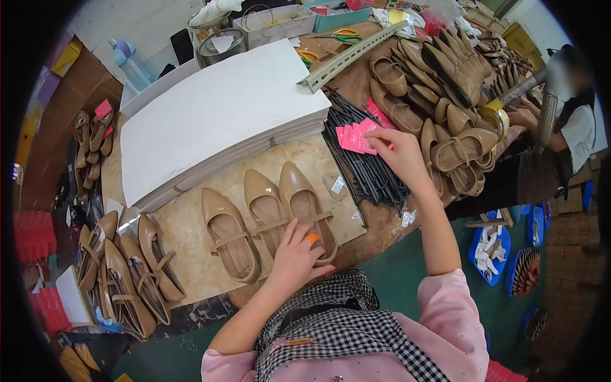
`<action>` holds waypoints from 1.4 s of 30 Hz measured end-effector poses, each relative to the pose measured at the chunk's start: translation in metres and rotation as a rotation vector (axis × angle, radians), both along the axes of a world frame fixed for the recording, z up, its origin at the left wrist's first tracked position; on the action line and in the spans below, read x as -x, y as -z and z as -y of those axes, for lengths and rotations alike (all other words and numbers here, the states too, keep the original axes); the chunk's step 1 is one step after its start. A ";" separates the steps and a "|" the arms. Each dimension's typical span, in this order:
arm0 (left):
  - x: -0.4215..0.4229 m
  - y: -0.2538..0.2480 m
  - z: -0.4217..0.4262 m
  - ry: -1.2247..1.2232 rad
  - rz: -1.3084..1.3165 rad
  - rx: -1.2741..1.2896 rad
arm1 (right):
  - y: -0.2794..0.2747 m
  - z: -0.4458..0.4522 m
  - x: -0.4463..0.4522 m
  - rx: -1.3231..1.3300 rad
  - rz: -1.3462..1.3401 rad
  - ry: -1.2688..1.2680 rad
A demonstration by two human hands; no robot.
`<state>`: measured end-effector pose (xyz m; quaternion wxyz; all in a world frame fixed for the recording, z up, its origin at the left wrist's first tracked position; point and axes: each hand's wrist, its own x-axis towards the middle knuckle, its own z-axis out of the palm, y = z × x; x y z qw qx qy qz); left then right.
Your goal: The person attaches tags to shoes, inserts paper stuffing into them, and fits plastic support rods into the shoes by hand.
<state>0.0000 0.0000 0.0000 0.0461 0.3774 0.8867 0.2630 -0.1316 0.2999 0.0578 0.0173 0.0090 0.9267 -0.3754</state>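
Three tan pointed flat shoes stand side by side on the marbled board: a left one (230, 239), a middle one (262, 197) and a right one (298, 184), each with a strap. My left hand (296, 254), an orange band on one finger, lies with fingers stretched over the heel ends of the middle and right shoes. My right hand (401, 156) pinches the edge of a pink packet (359, 137) in a small fanned group. Beneath them is a heap of thin black sticks (375, 175). The fingertips partly hide which packet is gripped.
A thick stack of white paper (216, 108) lies behind the shoes. More tan shoes are piled at left (124, 274) and right (458, 83). A slotted metal bar (353, 56) and pliers (344, 35) lie at the back. Another person (576, 127) works at right.
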 end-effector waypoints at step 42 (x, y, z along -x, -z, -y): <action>0.004 0.001 0.010 -0.471 -0.201 0.078 | 0.036 0.116 -0.105 0.244 -0.182 -0.310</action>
